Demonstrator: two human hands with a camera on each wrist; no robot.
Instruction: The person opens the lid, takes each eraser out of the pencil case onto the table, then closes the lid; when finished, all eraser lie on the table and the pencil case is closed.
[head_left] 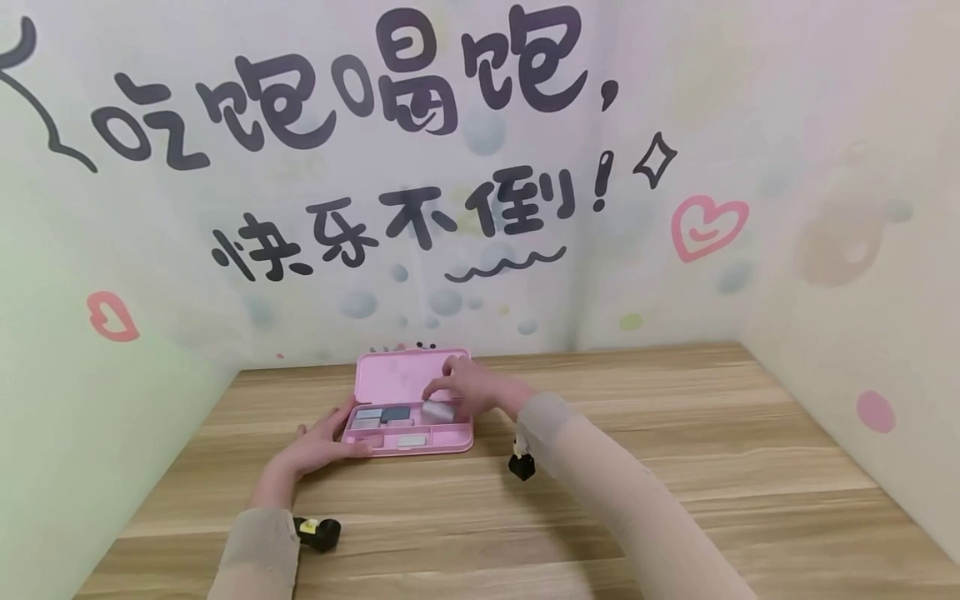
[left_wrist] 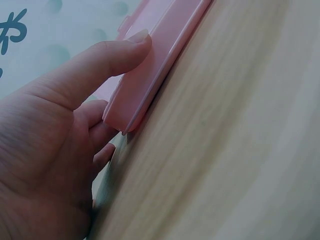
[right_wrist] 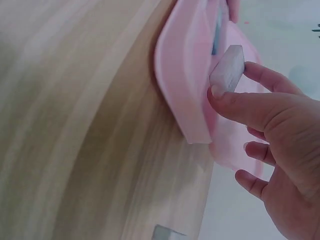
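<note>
A pink pencil case (head_left: 450, 451) lies on the table with its lid (head_left: 390, 379) raised at the back. My left hand (head_left: 318, 446) grips its left end; in the left wrist view the thumb (left_wrist: 132, 52) lies over the front wall and the other fingers go behind the end. Over the case's right compartment, my right hand (head_left: 476, 390) pinches a pale grey, eraser-like block (right_wrist: 228, 70) between thumb and index finger, its other fingers loosely bent. Several small blocks sit inside, among them a dark blue-grey one (head_left: 396, 413) and a whitish one (head_left: 412, 441) in the front tray.
The wooden table (head_left: 420, 533) runs back to a printed wall sheet (head_left: 480, 308) close behind the lid. Side walls flank it left and right. A black device (head_left: 318, 535) is strapped at the left wrist, another (head_left: 522, 463) at the right.
</note>
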